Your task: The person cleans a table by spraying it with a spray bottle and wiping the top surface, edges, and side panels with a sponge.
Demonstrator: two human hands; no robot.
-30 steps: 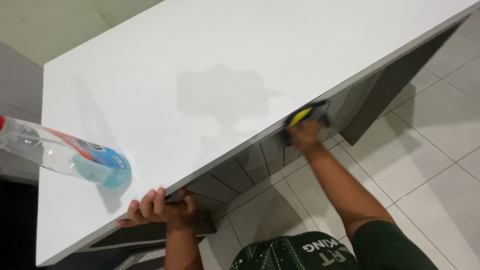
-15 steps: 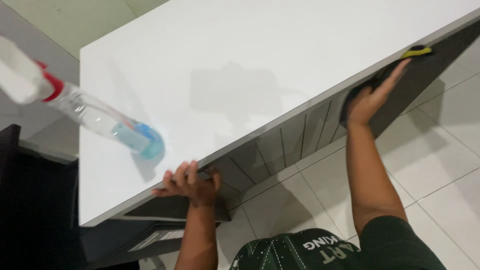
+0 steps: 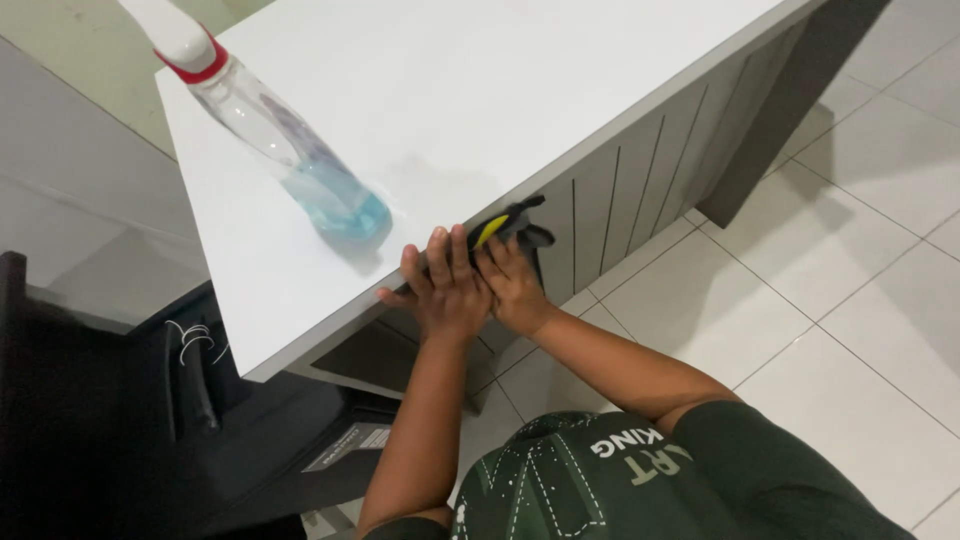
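**Head view: both hands at the front edge of the white tabletop**

Head view looks steeply down on a white tabletop [image 3: 480,90] with grey slatted panelling [image 3: 640,190] under its front edge. I read the hand positions as follows.

1. Right hand [image 3: 512,285]: closed around a dark cloth with a yellow patch [image 3: 510,222]. The cloth is pressed against the table's front edge, just below the top surface. Most of the cloth is covered by the fingers; only the yellow patch and a dark flap show. I judge the grip is kept tight so the cloth stays flat on the narrow vertical face.

2. Left hand [image 3: 440,290]: not gripping anything, fingers spread, palm down. It lies partly over the right hand and touches the table's edge. I judge it is there to add pressure or to steady the body against the table. Whether its fingertips also touch the cloth, I cannot tell.

3. Spray bottle [image 3: 285,140]: clear, with blue liquid pooled at its lower end and a red-and-white head. It stands on the tabletop, near the hands but apart from them, and appears tilted from this angle.

4. Surroundings: pale floor tiles [image 3: 850,250] to the right; a black piece of furniture [image 3: 120,420] on the left, beside the table. The person's dark green shirt [image 3: 620,480] fills the bottom of the frame.
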